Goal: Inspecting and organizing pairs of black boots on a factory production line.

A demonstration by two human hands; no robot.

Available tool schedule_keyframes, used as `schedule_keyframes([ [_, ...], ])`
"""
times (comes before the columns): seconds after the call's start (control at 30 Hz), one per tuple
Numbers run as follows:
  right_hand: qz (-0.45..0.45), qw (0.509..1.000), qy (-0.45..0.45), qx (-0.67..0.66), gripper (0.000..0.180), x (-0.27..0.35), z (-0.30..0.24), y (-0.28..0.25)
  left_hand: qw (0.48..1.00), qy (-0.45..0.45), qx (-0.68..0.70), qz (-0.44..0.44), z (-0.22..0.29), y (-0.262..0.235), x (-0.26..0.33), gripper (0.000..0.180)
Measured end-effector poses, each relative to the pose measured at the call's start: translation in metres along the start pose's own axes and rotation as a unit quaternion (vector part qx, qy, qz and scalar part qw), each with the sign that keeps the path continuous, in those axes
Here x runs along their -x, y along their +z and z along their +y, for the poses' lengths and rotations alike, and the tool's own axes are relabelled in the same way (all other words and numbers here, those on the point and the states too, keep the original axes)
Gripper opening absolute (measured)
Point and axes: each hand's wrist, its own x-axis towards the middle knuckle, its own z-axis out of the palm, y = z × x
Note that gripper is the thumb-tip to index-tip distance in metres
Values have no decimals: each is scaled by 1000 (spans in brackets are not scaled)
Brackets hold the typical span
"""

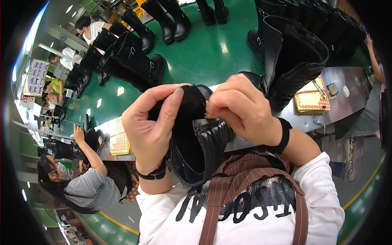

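Clearly, the black boot (214, 134) is between the 2 hands, just in front of the brown striped apron (253, 171), at the near edge of the metal bench (345, 106). Its wide mouth is turned toward the apron and upward. The long axis seems to go away from the body, but the foot part is hidden, so I cannot tell where the toe points.

The left hand (153, 126) is clamped on the dark flap (188, 102) of this boot, with the thumb on the near side. The right hand (247, 110) pinches a small yellowish piece (207, 109) against the right edge of the flap. The hands are close but apart, and this edge lies between them, nearer to the right fingertips.

Farther, toward the right end of the bench, there are yellow sheets (312, 102), and 1 tall boot (275, 61) stands at the far edge. Beyond, more boots (171, 24) stand on a green surface (204, 45).
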Motion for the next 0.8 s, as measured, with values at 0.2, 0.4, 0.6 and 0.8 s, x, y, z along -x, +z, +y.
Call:
schedule_keyframes([
  [0.2, 89, 981, 110, -132, 15, 7, -4, -16, 999, -25, 28, 24, -14, -6, -5, 12],
  [0.4, 110, 975, 123, -148, 29, 12, 5, -21, 998, -32, 32, 36, -21, -9, -5, 11],
  [0.6, 49, 987, 154, -9, 14, 26, 6, -37, 995, -42, 77, 40, -31, -9, -16, 15],
  [0.8, 73, 981, 90, 158, 24, 23, 38, -7, 993, -31, 87, 68, -37, -10, -11, 31],
])
